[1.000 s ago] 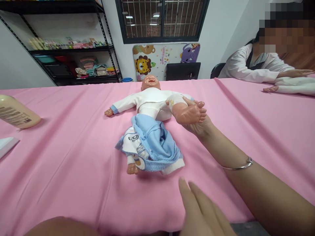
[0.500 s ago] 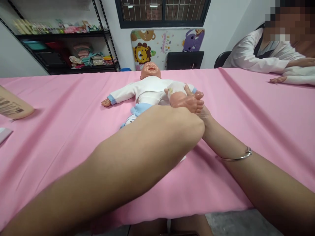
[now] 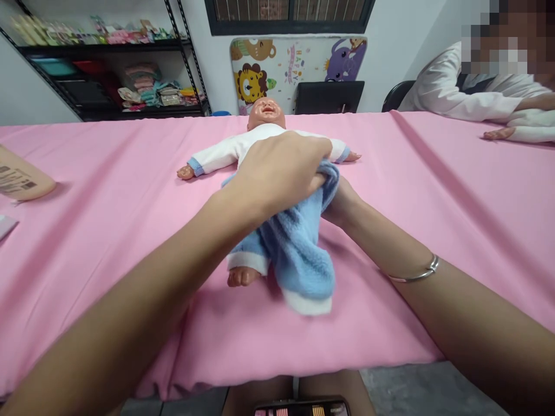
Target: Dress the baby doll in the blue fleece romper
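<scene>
A plastic baby doll (image 3: 266,114) lies on its back, wearing a white top (image 3: 219,150) with blue cuffs. Blue fleece trousers (image 3: 295,248) cover its legs, and one bare foot (image 3: 241,277) pokes out of a cuff. My left hand (image 3: 277,173) lies across the doll's middle, its fingers on the gathered waist of the fleece. My right hand (image 3: 340,205) comes in from the right, with its fingers hidden behind the bunched fleece. A bangle circles my right wrist.
The pink-covered table (image 3: 108,185) runs across the view. A beige bottle (image 3: 21,176) lies at its left edge. At the upper right, a seated person in a white coat (image 3: 451,86) rests both hands on the table. Black shelves (image 3: 108,52) stand behind.
My right hand has let go of the doll's raised foot. The blue fleece now lies pulled up over the legs to the waist, and my left hand has moved onto it.
</scene>
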{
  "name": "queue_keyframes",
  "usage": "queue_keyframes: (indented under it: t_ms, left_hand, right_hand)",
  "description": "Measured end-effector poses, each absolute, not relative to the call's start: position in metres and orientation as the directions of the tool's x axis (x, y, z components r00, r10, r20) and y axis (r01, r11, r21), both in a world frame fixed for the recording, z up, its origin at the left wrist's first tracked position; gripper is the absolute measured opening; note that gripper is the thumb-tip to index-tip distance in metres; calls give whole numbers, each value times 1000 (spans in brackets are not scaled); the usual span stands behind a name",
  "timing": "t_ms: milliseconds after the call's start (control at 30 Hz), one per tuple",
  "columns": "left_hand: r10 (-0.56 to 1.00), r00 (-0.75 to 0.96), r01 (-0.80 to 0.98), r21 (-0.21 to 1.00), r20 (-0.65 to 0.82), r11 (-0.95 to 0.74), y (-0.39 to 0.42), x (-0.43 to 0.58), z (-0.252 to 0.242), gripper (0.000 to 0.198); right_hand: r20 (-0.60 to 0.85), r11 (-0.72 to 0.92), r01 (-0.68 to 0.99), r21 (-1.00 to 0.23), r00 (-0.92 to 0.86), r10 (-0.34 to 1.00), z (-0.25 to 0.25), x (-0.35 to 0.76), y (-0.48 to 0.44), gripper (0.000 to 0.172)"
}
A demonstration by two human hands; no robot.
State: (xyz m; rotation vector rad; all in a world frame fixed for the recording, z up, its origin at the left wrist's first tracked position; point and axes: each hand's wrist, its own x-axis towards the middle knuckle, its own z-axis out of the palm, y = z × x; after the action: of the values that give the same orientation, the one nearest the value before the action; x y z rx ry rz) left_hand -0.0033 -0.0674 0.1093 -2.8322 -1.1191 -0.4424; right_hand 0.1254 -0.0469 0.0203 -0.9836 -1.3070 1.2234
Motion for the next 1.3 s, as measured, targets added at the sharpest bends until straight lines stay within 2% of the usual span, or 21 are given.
queue_keyframes:
  t_ms: [67,133,200,267,367,433,467,533,600,667,733,833,933,1000,1067,1133,1167,1233,1300]
  left_hand:
    - [717,614,739,79,331,-669,-52,-6,97,31]
    - [749,558,775,99,358,-624,-37,-11,85,30]
    - [764,527,787,125,372,-604,-25,-16,74,29]
    - [778,514,789,157,360,-594,-16,-20,67,28]
    - [778,558,759,201,290,-619,-11,-23,67,31]
    - [750,627,719,214,208,-661,-12,-23,73,41]
    - [734,661,703,214,157,-678,-13,-23,76,47]
    - [696,716,675,203,53,-709,-15,-23,81,57]
    - [655,756,644,184,0,-743,-16,-22,82,53]
    - [631,775,620,149,40,-770,-15,-21,77,40]
    - [648,748,643,85,143,-761,-14,-20,70,31]
    - [665,678,715,-68,313,-696,-13,-20,62,32]
    - [684,635,762,-145,359,-631,-14,-24,66,36]
    - [762,593,799,-77,258,-596,-13,-32,73,41]
    - [812,582,812,23,38,-583,-11,-43,81,63]
    - [791,591,807,98,-158,-583,-6,-56,86,84]
    - [777,595,803,128,-204,-581,-3,-62,87,86]
    - [794,585,809,181,-164,-559,4,-71,85,71]
    - [826,562,808,232,-30,-541,11,-76,78,48]
  right_hand:
    - [90,69,-248,-966,-72,993,17,127,-46,44]
    - [36,11,-290,-957,-80,996,15,130,-47,38]
    - [36,6,-182,-983,-160,986,12,135,-47,42]
    - [71,71,-11,-997,-220,973,10,142,-44,42]
    - [255,264,134,-955,-80,964,5,151,-37,28]
    - [367,359,124,-925,56,928,2,155,-32,20]
    - [373,364,93,-927,96,923,1,156,-31,16]
    - [313,310,46,-950,138,940,0,156,-28,9]
    - [262,253,72,-965,176,949,-1,156,-27,12]
    - [249,230,112,-967,211,945,-2,155,-25,16]
    - [223,207,94,-974,218,950,-4,154,-24,17]
    - [126,116,64,-991,179,976,-7,151,-25,18]
    - [47,43,31,-999,144,988,-9,148,-28,14]
    - [8,20,-64,-998,194,981,-10,147,-26,11]
    - [-54,2,-180,-984,305,951,-11,148,-23,8]
    - [-148,-31,-282,-959,406,902,-12,151,-18,9]
    - [-189,-49,-315,-948,431,883,-12,152,-16,8]
    - [-180,-47,-293,-955,448,876,-11,154,-15,7]
    - [0,62,-130,-990,428,904,-9,155,-17,14]
